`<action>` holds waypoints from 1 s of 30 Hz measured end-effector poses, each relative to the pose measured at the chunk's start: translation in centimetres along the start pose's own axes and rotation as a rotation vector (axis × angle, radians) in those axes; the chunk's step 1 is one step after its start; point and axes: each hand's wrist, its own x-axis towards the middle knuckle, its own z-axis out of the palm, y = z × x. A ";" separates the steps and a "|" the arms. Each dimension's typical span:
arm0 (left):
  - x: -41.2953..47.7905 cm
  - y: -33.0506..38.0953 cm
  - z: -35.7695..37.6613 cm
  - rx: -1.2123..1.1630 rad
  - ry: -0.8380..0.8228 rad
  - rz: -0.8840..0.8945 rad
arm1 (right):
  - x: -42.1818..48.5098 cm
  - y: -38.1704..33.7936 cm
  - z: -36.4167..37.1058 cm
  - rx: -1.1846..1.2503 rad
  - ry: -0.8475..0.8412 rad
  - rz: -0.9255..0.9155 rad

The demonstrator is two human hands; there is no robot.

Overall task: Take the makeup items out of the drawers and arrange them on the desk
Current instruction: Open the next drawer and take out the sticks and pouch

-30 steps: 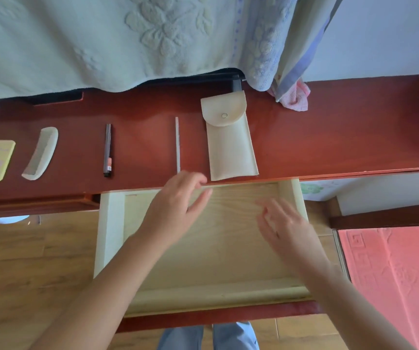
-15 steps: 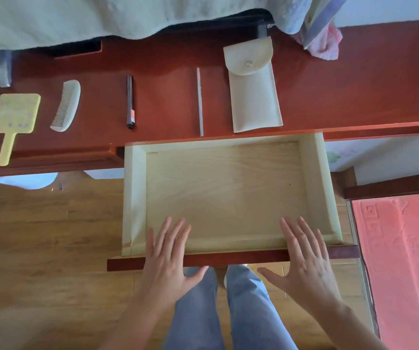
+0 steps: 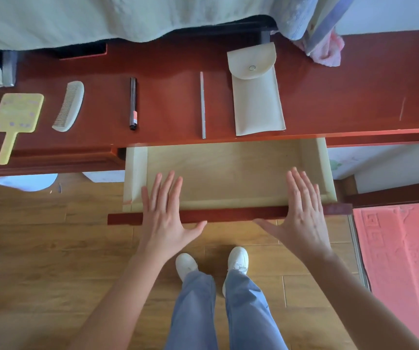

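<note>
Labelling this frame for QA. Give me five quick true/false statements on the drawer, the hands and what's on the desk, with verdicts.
1. The open drawer shows nothing inside it. True.
2. The left hand is holding the comb. False: the comb lies on the desk; the hand is flat and open over the drawer's front.
3. The right hand is open, fingers spread, over the drawer's front edge. True.
4. The cream pouch lies left of the hand mirror. False: the pouch is the rightmost item, the mirror the leftmost.
5. The dark pen lies between the comb and the thin silver stick. True.
</note>
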 end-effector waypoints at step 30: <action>13.2 0.4 -0.7 0.127 0.081 -0.014 | 13.0 0.0 1.4 -0.181 0.181 -0.006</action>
